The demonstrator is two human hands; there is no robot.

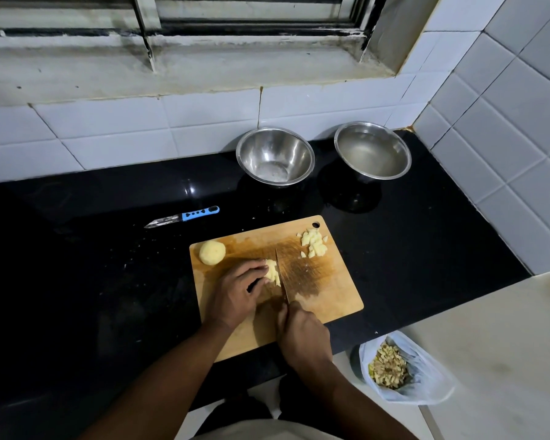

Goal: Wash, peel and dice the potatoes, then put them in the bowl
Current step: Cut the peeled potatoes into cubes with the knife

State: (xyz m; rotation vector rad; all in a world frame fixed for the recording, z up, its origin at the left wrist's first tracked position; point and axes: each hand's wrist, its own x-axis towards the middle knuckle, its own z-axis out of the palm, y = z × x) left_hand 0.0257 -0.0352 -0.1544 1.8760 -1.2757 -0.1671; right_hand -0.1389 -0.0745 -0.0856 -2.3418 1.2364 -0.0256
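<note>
Left hand (235,292) pins pale sliced potato strips (273,272) on the scuffed wooden cutting board (327,290) — right hand (300,333) gripping a thin steel knife (281,277).

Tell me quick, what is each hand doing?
Left hand: fingers curled on the potato, holding it on the board.
Right hand: gripping the knife, blade down by the potato.
</note>
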